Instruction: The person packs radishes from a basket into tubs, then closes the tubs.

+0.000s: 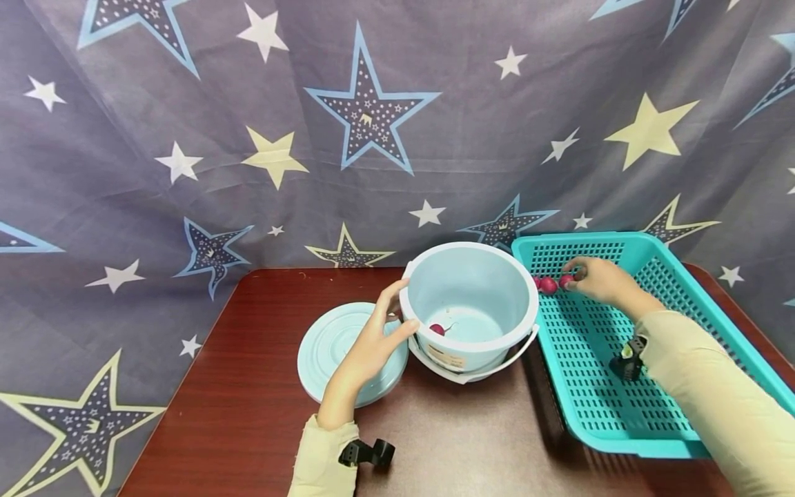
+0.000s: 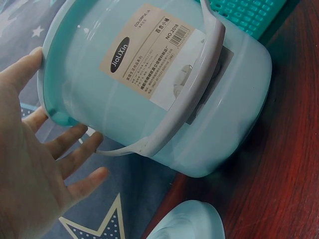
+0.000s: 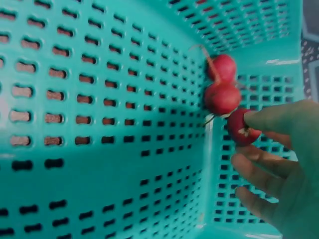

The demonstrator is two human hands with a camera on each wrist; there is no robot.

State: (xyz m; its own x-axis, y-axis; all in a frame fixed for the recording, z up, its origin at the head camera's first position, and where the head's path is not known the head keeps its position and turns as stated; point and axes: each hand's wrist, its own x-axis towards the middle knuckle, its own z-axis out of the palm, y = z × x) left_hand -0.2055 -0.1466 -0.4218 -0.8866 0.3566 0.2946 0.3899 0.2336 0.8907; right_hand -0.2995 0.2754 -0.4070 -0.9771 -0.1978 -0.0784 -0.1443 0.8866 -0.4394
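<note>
Pinching a radish in our right hand at the basket's far corner; the bucket sits just leftward, our open left hand steadying its rim.

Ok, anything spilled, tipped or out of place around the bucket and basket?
Nothing stands out. The bucket stands upright with one radish inside, its lid lies flat beside it, and the other radishes sit in the basket corner by the right hand.

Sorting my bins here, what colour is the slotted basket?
Teal basket, clearest in the right wrist view.
</note>
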